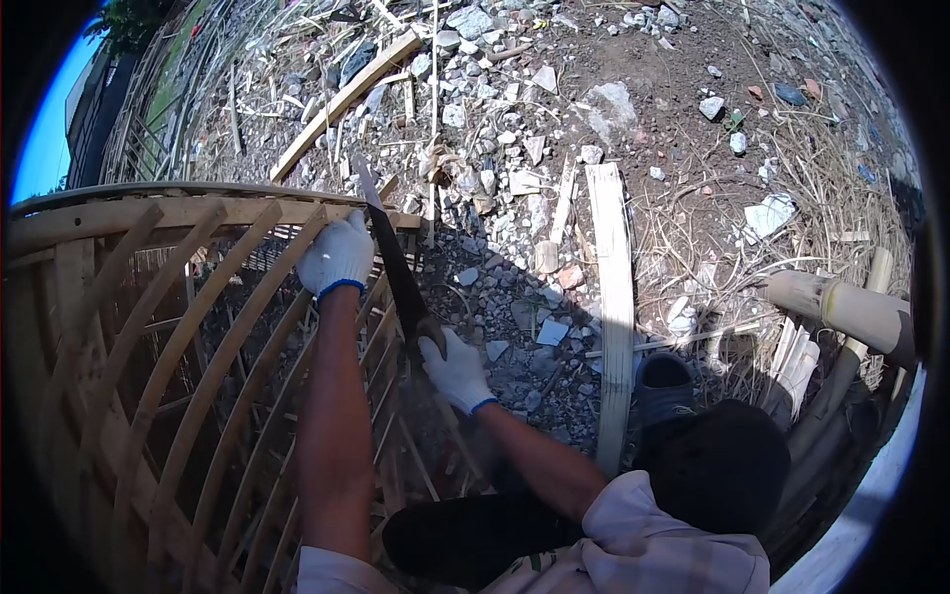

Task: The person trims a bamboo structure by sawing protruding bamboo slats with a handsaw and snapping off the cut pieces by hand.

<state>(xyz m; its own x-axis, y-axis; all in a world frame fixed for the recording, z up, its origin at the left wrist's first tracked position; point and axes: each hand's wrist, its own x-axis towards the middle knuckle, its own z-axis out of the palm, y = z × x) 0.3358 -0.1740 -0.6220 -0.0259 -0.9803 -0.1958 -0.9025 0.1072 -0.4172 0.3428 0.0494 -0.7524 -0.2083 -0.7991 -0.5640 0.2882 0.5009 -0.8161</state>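
Note:
My left hand (337, 255), in a white knit glove with a blue cuff, grips the top rail (178, 212) of a slatted wooden frame near its right end. My right hand (454, 370), gloved the same way, is closed round the handle of a hand saw (394, 259). The saw's dark blade slants up and left from the handle, and its tip stands beyond the rail. The blade lies across the rail just right of my left hand. Curved slats (223, 342) run down from the rail.
Broken stones cover the ground ahead. A long pale plank (612, 297) lies right of my right hand, and a wooden strip (344, 104) lies beyond the rail. A thick bamboo pole (841, 305) is at the right. My shoe (664, 388) shows below the plank's middle.

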